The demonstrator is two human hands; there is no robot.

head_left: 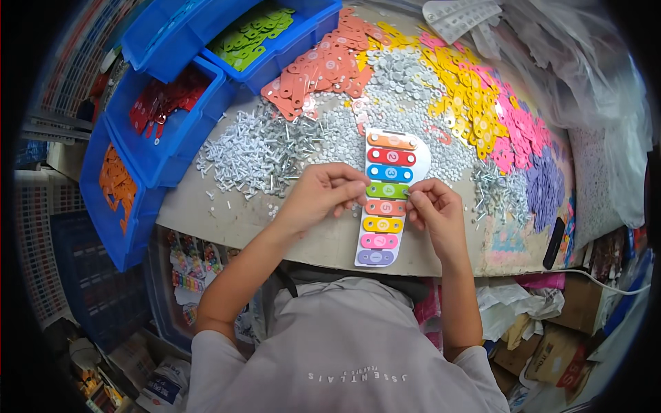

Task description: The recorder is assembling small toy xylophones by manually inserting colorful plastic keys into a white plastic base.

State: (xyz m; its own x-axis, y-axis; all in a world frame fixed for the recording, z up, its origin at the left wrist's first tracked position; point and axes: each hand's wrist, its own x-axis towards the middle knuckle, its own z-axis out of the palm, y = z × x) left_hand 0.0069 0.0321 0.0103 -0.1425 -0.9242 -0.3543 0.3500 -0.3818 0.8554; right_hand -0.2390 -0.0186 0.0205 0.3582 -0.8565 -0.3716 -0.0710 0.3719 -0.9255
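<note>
Worktable (313,244) beneath, left hand (325,196) and right hand (438,210) pinch narrowly at the number-printed green bar (387,190).

Rainbow bars (390,173) on a white board (418,153).
Top to bottom they run orange, red, blue, green, coral, yellow, pink and purple, with pale marks mid-bar and white dots ending the first three. The coral pile (323,69), yellow pile (468,110), pink pile (520,131) and purple pile (545,187) are each one colour. Blue bins (186,141) hold green pieces (251,41), red pieces (162,107) and orange pieces (117,180). Screws (234,155) are silver, the table (323,241) beige, the shirt (358,337) grey with pale lettering.
</note>
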